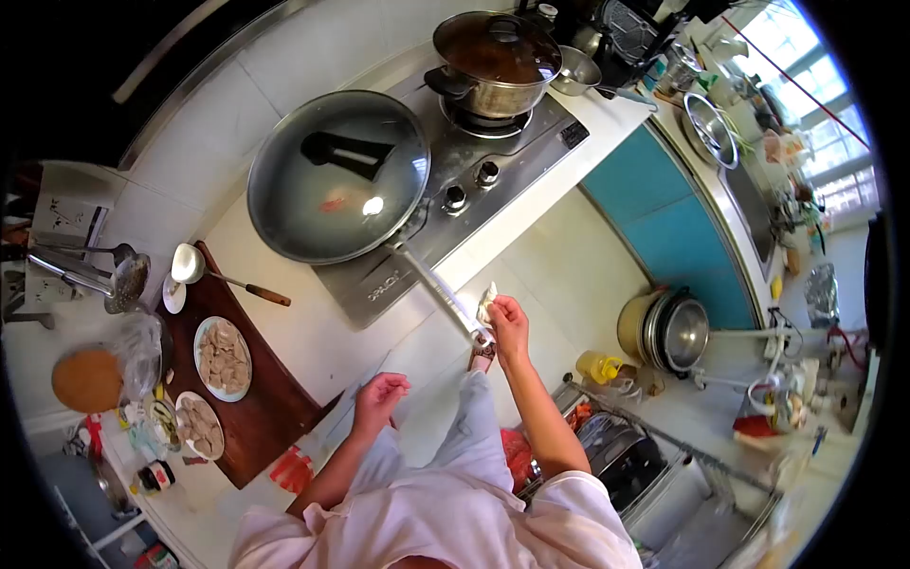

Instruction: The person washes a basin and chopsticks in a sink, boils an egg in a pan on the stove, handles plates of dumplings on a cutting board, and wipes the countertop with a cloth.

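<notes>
My right hand (510, 328) is closed on a crumpled white wad (486, 302), cloth or paper, I cannot tell which. It is close to the end of the metal wok handle (438, 289); whether they touch is unclear. My left hand (381, 398) hangs in front of my body, its fingers curled together, with nothing visible in them. On the near burner sits the wok, covered by a glass lid (284, 190) with a black handle (347, 155). The lid is fogged, and a small reddish patch shows through it.
A lidded steel pot (500, 93) stands on the far burner. To the left, a brown board (261, 398) carries plates of sliced meat (224, 356), with a wooden-handled ladle (232, 278) at its far end. Stacked pots (668, 327) and an oil jug (599, 367) are low on the right.
</notes>
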`<state>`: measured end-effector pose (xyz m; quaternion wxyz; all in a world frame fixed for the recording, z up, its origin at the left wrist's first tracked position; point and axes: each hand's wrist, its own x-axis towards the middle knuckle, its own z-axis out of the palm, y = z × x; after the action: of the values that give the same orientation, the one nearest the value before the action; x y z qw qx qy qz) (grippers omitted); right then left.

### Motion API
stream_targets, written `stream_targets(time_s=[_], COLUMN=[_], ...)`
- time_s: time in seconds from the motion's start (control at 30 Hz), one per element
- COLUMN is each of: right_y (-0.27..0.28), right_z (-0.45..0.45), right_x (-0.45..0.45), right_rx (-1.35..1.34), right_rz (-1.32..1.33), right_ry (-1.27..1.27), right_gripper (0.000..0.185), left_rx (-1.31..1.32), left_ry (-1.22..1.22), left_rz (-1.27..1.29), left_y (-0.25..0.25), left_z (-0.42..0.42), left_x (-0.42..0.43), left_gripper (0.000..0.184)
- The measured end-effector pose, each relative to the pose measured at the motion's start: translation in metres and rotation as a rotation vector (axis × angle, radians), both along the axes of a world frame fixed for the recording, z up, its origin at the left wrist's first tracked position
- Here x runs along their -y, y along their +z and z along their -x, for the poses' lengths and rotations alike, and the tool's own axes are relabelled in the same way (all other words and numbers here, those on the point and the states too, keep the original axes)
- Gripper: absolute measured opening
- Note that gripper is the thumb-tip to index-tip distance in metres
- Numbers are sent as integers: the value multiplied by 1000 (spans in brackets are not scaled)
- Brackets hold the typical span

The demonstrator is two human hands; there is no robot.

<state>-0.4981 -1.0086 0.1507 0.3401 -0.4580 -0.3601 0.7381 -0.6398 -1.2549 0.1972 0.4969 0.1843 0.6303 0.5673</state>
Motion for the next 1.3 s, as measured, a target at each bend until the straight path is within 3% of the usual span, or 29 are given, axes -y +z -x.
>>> stream_targets(time_s=[0.1,0.13,0.23,0.33,0.5,0.63,0.67,0.8,0.97,1.0,1.17,1.23,1.3], right_y=[18,20,24,34,48,49,55,76,77,79,46,43,42], right_z=[-23,-28,-43,-45,-40,-32,-27,-7,18,24,35,30,17], right_x=[-41,-49,-52,-37,-8,20,31,89,193,213,289,319,343], right_rx=[38,49,23,-15,-38,-12,-129,-73,-16,4,186,307,387], right_rz=[35,49,68,115,193,165,193,273,309,271,22,37,59], right_ry=[68,86,300,469,624,902,901,1193,1395,1411,1225,1137,1091], right_gripper=[12,10,8,7,8,13,15,21,26,26,25,24,24], left_rx=[-50,-135,-183,-467,-508,-584,-589,-619,-776,-777,-586,-639,-770], left_ry=[-6,-53,62,-29,15,124,172,322,445,469,906,938,794], left_rz=[58,98,8,85,46,88,95,149,181,284,513,660,827], left_y=[-24,-8,20,35,53,64,64,58,34,41,-20,-49,-78], left_z=[-48,-58,-89,-91,-87,-84,-83,-80,-72,-65,-32,-10,13], left_x=[-44,-64,-117,-140,-131,-91,-74,7,143,179,400,483,557], left_gripper=[28,46,54,69,51,42,40,29,17,14,13,13,17])
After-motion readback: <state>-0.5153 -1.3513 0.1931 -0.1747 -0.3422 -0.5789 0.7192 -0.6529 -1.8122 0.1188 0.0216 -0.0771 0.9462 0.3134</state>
